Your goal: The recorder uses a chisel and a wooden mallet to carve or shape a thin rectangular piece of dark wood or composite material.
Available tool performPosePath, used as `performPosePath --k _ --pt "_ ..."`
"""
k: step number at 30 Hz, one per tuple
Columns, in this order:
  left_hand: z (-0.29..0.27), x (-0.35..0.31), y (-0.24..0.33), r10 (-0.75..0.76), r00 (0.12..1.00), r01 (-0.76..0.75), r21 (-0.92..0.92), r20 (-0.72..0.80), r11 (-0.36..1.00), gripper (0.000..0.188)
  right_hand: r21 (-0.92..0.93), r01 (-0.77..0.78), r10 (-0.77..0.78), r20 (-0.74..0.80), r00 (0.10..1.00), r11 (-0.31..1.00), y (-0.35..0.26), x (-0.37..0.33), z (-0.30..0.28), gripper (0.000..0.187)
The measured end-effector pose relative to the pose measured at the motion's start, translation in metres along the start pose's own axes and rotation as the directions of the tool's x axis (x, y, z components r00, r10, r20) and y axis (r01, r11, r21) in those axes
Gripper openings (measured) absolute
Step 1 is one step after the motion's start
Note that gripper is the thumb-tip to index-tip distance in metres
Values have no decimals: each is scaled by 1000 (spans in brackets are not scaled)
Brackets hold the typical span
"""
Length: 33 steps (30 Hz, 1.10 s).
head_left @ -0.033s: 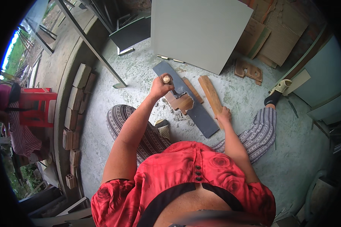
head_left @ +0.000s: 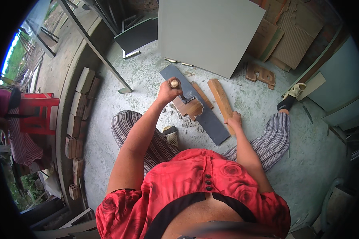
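Observation:
My left hand (head_left: 168, 92) is wrapped round a chisel (head_left: 174, 83), its pale wooden handle end pointing up. The chisel's lower end meets a brown wooden piece (head_left: 194, 106) with a jagged edge, lying across a long dark grey board (head_left: 213, 125) on the floor. Pale chips (head_left: 187, 120) lie beside the wood. To the right, my right hand (head_left: 234, 119) grips the near end of a thick wooden club (head_left: 219, 93), which is slanted beside the board and apart from the chisel. Whether the club touches the floor is hard to make out.
A large pale panel (head_left: 207, 36) stands beyond the board. A brown cut-out wooden piece (head_left: 260, 75) lies at the far right, near cardboard sheets (head_left: 297, 36). Bricks (head_left: 76, 115) line the ledge on the left. A person (head_left: 24, 139) sits by a red chair (head_left: 40, 113).

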<state>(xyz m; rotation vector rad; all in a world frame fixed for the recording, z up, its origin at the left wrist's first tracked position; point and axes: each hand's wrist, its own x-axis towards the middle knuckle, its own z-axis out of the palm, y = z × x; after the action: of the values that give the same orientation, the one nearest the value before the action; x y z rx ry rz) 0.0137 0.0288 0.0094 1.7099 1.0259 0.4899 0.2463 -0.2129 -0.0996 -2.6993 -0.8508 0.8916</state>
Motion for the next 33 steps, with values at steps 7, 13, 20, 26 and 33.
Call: performPosePath --k 7,13,20,26,33 --pt "-12 -9 -3 9 1000 -9 7 -22 1000 24 733 215 -360 44 932 645 -55 -35 -51 49" --pt "5 -13 0 21 999 -19 101 -24 995 30 753 606 -682 -302 666 257 -155 -142 -173 65" --pt "6 -4 -11 34 999 -30 90 -37 995 30 687 605 -794 -66 604 403 -155 -142 -143 65" --pt "11 3 -16 113 989 -110 44 -91 993 36 757 327 -697 226 681 565 -144 -132 -120 56" --pt "6 -10 -5 50 998 -51 56 24 997 32 869 448 -829 -86 553 208 -168 -169 -165 58"
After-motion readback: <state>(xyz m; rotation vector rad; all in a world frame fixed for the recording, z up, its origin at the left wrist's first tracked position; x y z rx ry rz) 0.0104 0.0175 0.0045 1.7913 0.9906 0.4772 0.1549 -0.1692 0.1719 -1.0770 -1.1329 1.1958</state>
